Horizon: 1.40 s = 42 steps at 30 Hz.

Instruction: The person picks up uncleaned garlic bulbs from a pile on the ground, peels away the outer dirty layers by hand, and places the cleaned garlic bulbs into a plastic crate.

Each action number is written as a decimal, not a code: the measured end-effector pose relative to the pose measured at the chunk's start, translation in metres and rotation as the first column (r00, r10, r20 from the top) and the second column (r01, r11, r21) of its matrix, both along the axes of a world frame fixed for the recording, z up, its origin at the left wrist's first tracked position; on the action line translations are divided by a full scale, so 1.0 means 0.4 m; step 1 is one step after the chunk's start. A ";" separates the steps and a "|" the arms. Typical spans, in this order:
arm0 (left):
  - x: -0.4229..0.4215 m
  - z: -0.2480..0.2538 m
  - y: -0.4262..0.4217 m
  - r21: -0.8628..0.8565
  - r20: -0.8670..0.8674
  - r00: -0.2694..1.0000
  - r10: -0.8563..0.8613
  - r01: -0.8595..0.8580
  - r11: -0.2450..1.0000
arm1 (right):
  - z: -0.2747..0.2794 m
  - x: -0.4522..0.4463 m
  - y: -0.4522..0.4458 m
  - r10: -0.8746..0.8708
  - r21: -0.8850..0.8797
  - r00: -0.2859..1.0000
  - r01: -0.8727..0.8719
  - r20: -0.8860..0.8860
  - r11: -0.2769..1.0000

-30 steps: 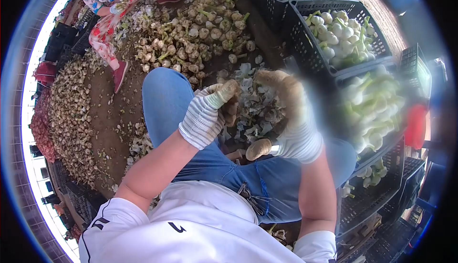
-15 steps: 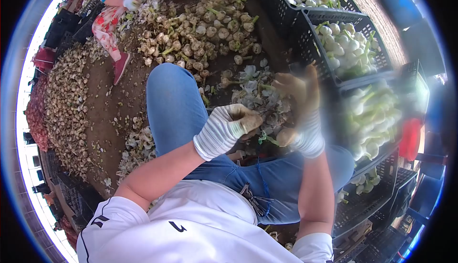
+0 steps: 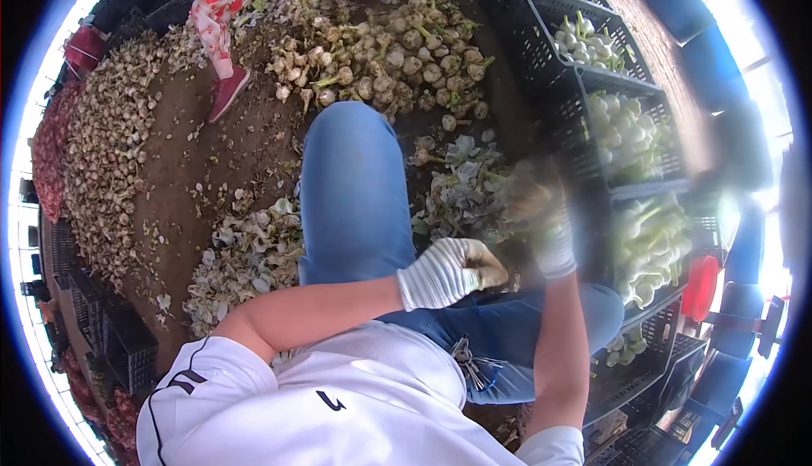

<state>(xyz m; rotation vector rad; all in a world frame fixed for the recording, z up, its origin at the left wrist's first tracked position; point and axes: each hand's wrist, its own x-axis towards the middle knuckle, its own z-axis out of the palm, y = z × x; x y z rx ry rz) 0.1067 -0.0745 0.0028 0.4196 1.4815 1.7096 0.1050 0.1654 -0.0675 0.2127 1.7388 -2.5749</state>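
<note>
My left hand [image 3: 452, 274], in a striped white glove with brown fingers, is above my lap. Its thumb and fingers are pressed together, and anything between them is hidden. To its upper right, my right hand [image 3: 544, 222] wears the same kind of glove. Motion blurs its fingers, so what it holds cannot be made out. Beyond and beside the hands lies a heap of papery garlic peelings [image 3: 461, 191] on the ground. Farther off is a pile of untrimmed garlic bulbs [image 3: 389, 64].
Black crates of clean white garlic [image 3: 651, 250] line my right side, near a red object [image 3: 700, 288]. Ahead on the left, a co-worker's leg and red shoe [image 3: 229, 94] reach the ground. More garlic [image 3: 110, 161] covers the far left, with black crates [image 3: 127, 348] below it.
The view has shifted. My left hand has moved right and down, thumb and fingers still together. My right hand, its fingers spread before, is lower and blurred.
</note>
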 end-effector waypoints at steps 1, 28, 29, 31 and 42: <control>0.002 0.013 -0.001 -0.060 0.070 0.996 -0.049 0.053 0.997 | 0.007 0.007 -0.008 -0.027 -0.051 0.999 0.029 0.027 0.998; 0.156 -0.062 0.062 -0.236 -0.399 0.769 -0.500 0.440 0.866 | 0.170 -0.017 0.137 -0.299 -0.349 0.949 0.314 0.097 0.883; 0.160 -0.058 0.058 -0.221 -0.387 0.773 -0.502 0.451 0.865 | 0.169 -0.006 0.132 -0.326 -0.319 0.939 0.344 0.109 0.883; 0.168 -0.045 0.044 -0.211 -0.352 0.779 -0.520 0.475 0.854 | 0.134 0.006 0.140 -0.305 -0.415 0.945 0.328 0.122 0.849; 0.211 -0.003 -0.054 -0.073 -0.497 0.726 -0.475 0.511 0.857 | 0.288 0.091 0.061 -0.354 -0.113 0.935 0.352 0.002 0.929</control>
